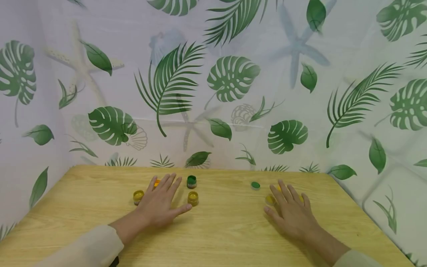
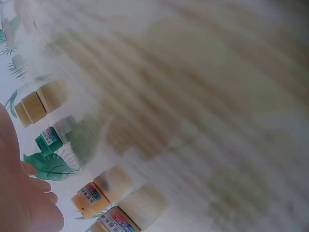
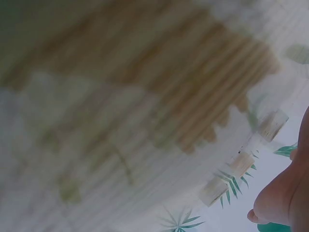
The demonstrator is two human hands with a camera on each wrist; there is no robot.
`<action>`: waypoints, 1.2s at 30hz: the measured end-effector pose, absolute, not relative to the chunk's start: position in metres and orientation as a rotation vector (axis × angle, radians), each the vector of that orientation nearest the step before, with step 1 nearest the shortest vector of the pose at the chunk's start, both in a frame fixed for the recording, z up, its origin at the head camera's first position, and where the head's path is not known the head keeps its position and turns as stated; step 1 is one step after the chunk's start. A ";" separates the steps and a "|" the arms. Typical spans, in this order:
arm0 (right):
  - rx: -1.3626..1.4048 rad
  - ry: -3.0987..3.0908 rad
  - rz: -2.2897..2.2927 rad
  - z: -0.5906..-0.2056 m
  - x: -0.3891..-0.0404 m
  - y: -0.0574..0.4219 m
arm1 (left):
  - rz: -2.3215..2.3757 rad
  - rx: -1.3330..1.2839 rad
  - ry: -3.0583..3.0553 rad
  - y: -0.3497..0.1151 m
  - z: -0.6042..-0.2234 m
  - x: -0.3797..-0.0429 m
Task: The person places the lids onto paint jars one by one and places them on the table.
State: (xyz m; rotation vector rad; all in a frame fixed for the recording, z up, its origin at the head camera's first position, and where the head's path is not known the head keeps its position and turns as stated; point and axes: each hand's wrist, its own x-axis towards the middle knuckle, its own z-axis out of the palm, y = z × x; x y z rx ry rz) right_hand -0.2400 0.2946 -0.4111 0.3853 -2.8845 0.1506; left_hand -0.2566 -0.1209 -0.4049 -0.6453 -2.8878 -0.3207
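Observation:
My left hand [image 1: 161,205] is spread palm down above the table, fingers straight, among small open paint jars. A dark yellow jar [image 1: 138,197] stands left of it, and an orange jar [image 1: 156,183] is partly hidden behind its fingers. Right of the fingers stands a green jar [image 1: 191,181]; another yellow jar [image 1: 192,198] is close to the thumb tip. In the left wrist view the green jar [image 2: 48,140] and an orange jar [image 2: 90,199] show printed labels. My right hand [image 1: 293,215], also spread, overlaps a yellow lid [image 1: 270,200] and other yellowish lids; a green lid [image 1: 255,185] lies beyond its fingertips.
The wooden table [image 1: 220,230] reaches back to a white curtain [image 1: 200,148] printed with green leaves and starfish. Jars stand on the left part and lids lie on the right part, near the back edge.

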 end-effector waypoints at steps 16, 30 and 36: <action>0.396 -2.891 0.161 -0.410 -0.243 0.295 | -0.322 -0.699 -2.833 -0.118 -0.408 -0.258; 0.415 -2.883 0.133 -0.410 -0.240 0.295 | -0.320 -0.764 -2.827 -0.108 -0.409 -0.259; 0.439 -2.868 0.132 -0.411 -0.239 0.294 | -0.324 -0.780 -2.816 -0.104 -0.411 -0.260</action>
